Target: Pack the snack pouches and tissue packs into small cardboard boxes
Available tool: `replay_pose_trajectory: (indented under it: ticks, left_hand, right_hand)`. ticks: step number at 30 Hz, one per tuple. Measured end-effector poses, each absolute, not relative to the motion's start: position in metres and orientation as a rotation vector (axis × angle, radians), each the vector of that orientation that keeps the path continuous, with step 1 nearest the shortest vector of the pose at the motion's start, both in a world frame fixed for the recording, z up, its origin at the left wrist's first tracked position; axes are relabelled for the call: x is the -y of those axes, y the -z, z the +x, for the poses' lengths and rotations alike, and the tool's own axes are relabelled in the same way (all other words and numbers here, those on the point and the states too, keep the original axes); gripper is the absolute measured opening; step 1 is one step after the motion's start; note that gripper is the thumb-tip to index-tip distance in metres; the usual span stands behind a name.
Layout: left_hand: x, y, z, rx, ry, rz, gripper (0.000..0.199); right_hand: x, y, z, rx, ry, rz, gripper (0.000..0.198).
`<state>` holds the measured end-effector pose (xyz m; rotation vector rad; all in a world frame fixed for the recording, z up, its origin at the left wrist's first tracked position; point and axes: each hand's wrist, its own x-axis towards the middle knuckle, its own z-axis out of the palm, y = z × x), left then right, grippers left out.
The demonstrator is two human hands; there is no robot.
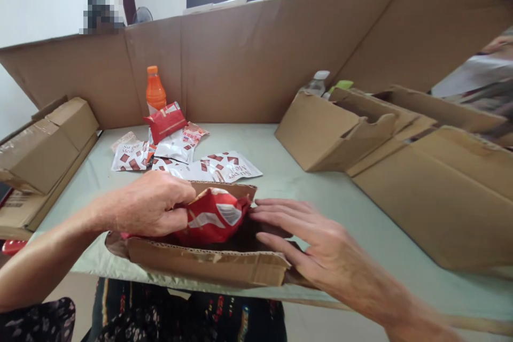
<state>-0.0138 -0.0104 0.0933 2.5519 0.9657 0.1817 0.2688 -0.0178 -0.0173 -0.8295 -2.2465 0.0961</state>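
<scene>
An open cardboard box (208, 264) lies at the near edge of the table, its top facing me. Inside it is a red and white snack bag (216, 216), tilted and partly sunk below the rim. My left hand (156, 203) is closed on the bag's left part, fingers curled and partly hidden by it. At the box's right end, my right hand (308, 235) has its fingers stretched out and apart, the tips close to the bag's right end. Whether those fingertips touch the bag, I cannot tell.
White and brown packets (228, 165) lie behind the box. A red packet (166, 122) rests on others, before an orange bottle (155, 91). Cardboard boxes stand at right (332, 133) and left (52, 144). A tall cardboard screen (232, 64) closes the back; people are partly visible beyond.
</scene>
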Motion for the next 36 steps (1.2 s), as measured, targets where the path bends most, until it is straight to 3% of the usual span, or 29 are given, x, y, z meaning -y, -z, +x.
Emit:
replay_pose_trajectory:
  ticks: [12, 22, 28, 31, 36]
  left_hand:
    - [0.0, -0.05, 0.001, -0.983, 0.45, 2.305, 0.015]
    - [0.011, -0.052, 0.001, -0.866, 0.397, 2.381, 0.025]
    - [0.011, -0.051, -0.001, -0.855, 0.434, 2.364, 0.018]
    - [0.008, -0.053, -0.004, -0.856, 0.443, 2.29, 0.013]
    - [0.002, -0.065, -0.02, -0.84, 0.294, 2.018, 0.044]
  right_hand:
    - [0.021, 0.017, 0.271, 2.172, -0.135, -0.808, 0.014]
    - [0.016, 0.022, 0.288, 1.813, -0.239, -1.136, 0.011]
    - [-0.047, 0.074, 0.285, 1.819, -0.469, -1.225, 0.029]
    - [-0.08, 0.114, 0.261, 2.073, -0.394, -1.25, 0.035]
    - [-0.108, 0.148, 0.197, 2.548, -0.116, -1.237, 0.059]
